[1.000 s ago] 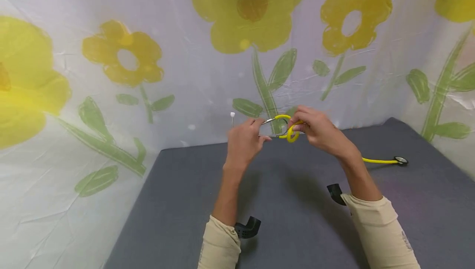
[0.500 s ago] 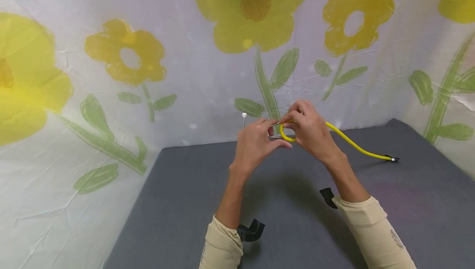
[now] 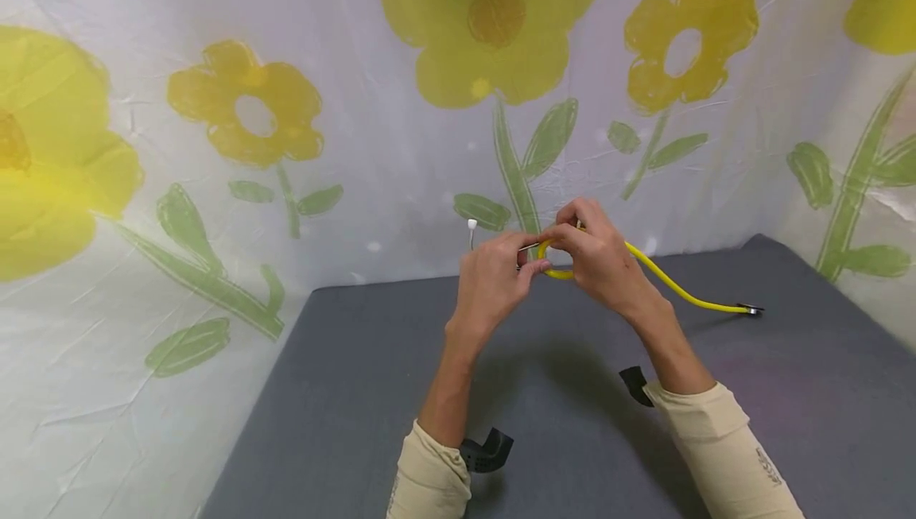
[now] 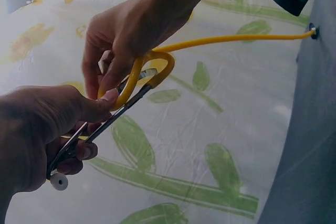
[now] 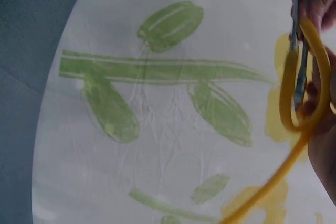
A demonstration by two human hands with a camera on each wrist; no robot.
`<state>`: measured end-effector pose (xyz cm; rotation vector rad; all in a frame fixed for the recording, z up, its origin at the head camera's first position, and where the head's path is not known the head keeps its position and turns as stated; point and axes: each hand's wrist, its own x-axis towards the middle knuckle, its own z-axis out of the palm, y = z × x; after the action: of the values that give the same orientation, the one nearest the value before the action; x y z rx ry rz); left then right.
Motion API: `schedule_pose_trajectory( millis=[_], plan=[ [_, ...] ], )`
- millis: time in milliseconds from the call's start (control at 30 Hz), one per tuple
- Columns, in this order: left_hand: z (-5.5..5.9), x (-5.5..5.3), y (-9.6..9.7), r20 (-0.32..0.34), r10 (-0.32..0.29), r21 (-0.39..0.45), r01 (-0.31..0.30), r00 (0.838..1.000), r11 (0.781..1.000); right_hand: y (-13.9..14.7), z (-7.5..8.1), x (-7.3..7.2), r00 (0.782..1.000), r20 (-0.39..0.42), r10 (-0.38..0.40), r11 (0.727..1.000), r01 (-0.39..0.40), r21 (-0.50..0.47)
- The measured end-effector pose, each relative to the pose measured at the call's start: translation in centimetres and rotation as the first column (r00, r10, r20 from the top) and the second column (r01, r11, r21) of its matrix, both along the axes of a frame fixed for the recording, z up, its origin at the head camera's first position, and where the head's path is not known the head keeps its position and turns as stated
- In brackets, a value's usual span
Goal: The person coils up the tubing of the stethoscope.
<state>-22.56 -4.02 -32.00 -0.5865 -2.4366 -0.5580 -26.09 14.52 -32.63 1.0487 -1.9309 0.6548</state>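
A yellow stethoscope is held in the air between both hands. My left hand grips its metal ear tubes, with a white ear tip sticking out below the fingers in the left wrist view. My right hand pinches the yellow tubing, which bends into a loop beside the metal tubes; the left thumb touches this loop. In the right wrist view the loop hangs near the metal. The chest piece rests on the grey surface at the right. Fingers hide part of the ear tubes.
A grey cloth-covered table lies beneath the hands. Behind it hangs a pale sheet printed with yellow flowers. Black camera mounts sit at both wrists, by the beige sleeves.
The left hand has moved right, bringing the hands together. The tubing loop has shifted left to the left thumb. The chest piece has slid slightly left along the surface.
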Motion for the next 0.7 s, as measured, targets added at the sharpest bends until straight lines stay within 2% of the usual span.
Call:
schedule_pose_trajectory(
  millis=[133,200,333,433,567,700],
  plan=[
    [0.1,0.0,-0.2,0.008,-0.002,0.004,0.002,1.0,1.0,1.0,0.8,0.4,0.989,0.126,0.084,0.996,-0.083,-0.012],
    [0.1,-0.1,-0.3,0.012,-0.008,-0.002,0.008,1.0,1.0,1.3,1.2,0.6,0.981,0.162,0.11,0.994,-0.107,-0.027],
    [0.3,0.0,-0.4,0.03,-0.034,-0.04,0.035,0.999,0.999,2.0,1.7,0.8,0.985,0.147,0.093,0.995,-0.085,-0.058],
    [0.5,0.0,-0.5,0.058,-0.059,-0.046,0.062,0.997,0.997,2.6,1.8,0.6,0.99,0.13,0.062,0.991,-0.046,-0.127],
    [0.6,0.1,-0.7,0.07,-0.125,-0.021,0.126,0.99,0.992,3.9,1.6,0.0,0.981,0.169,0.09,0.96,-0.04,-0.278],
    [0.3,0.5,-0.2,0.047,-0.232,0.02,0.231,0.972,0.973,5.1,0.9,-0.5,0.954,0.243,0.173,0.915,-0.065,-0.397]
  ],
)
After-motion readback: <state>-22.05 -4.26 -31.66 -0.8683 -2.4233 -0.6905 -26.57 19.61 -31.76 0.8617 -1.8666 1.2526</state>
